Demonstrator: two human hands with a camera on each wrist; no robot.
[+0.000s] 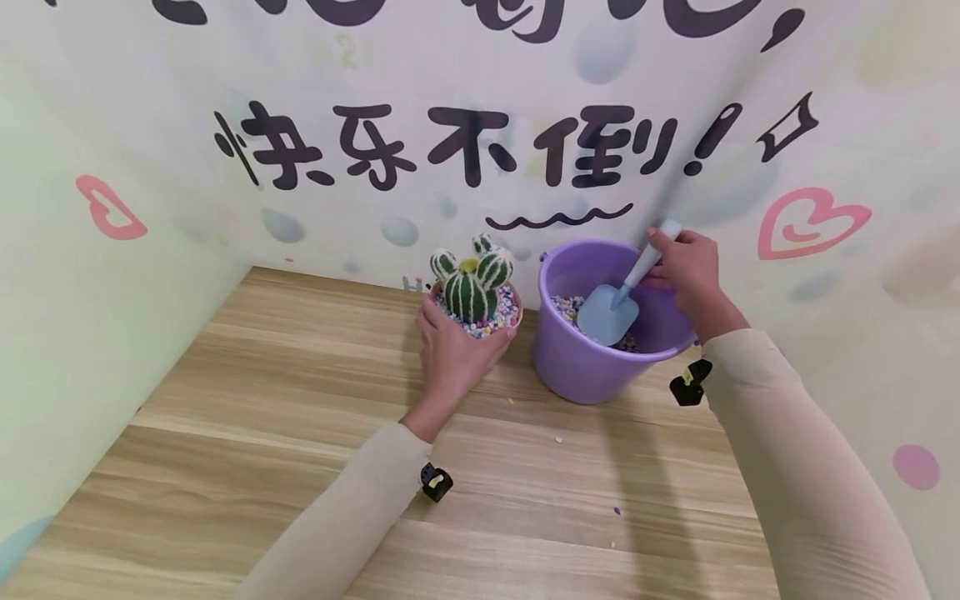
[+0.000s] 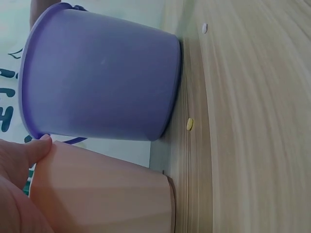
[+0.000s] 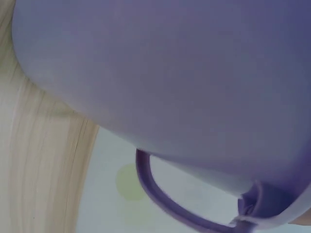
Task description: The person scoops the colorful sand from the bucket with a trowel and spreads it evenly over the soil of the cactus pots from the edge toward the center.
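A toy-like potted cactus (image 1: pixel 470 297), green with white ribs, stands in a pale orange pot (image 2: pixel 104 191) with multicoloured pebbles (image 1: pixel 504 308) around its base. My left hand (image 1: pixel 459 352) holds the pot at its rim, thumb on the near right side and fingers on the left. To the right, my right hand (image 1: pixel 688 265) grips the white handle of a light blue toy shovel (image 1: pixel 609 315). Its blade slants down inside a purple bucket (image 1: pixel 581 367), over pebbles (image 1: pixel 567 308) at the bottom. Whether the blade carries any pebbles cannot be made out.
A few stray pebbles (image 1: pixel 558 439) lie on the wood-grain table (image 1: pixel 300 400). Behind the pot and bucket rises a printed wall sheet (image 1: pixel 450 75) with dark lettering. The bucket's purple handle (image 3: pixel 165 201) hangs down its far side.
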